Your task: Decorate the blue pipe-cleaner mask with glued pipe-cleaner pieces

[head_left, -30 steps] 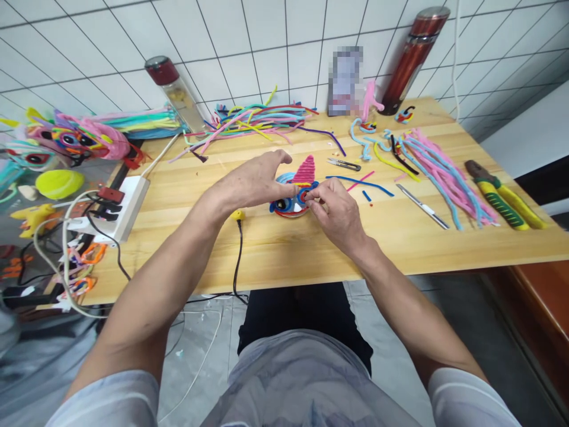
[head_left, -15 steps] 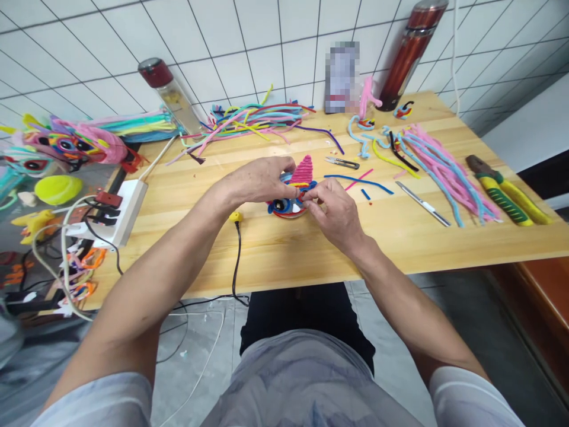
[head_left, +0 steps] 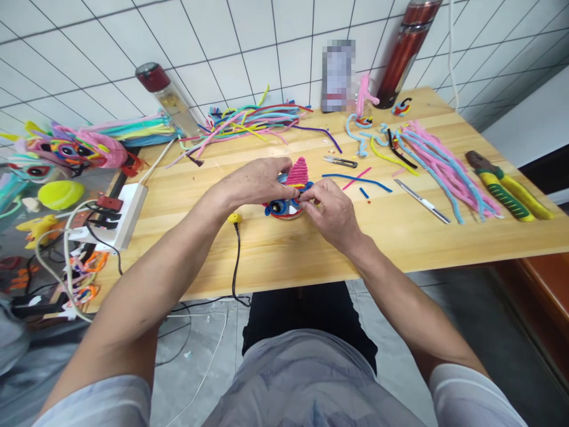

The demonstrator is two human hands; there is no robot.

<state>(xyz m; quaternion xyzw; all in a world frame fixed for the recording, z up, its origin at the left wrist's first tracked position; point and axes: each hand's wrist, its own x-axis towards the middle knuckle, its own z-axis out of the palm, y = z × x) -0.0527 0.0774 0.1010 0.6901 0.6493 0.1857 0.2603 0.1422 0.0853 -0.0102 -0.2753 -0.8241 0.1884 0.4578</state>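
Note:
A small pipe-cleaner figure with a blue-rimmed eye, white patches, a red edge and a pink cone on top rests on the wooden table between my hands. My left hand curls over its upper left side, thumb and fingers gripping it. At its right side, my right hand is closed in a pinch; the fingertips cover whatever piece sits in them. Just beyond lie thread snips, a long blue pipe cleaner and a short blue offcut.
Pliers, a craft knife and pink and blue pipe cleaners lie to the right. Farther back are a mixed pipe-cleaner pile, a glass bottle and a red thermos. A power strip and a yellow plug are leftward.
The view has shifted slightly. Both hands stay at the figure in nearly the same pose, with the right fingertips still pressed against its right side.

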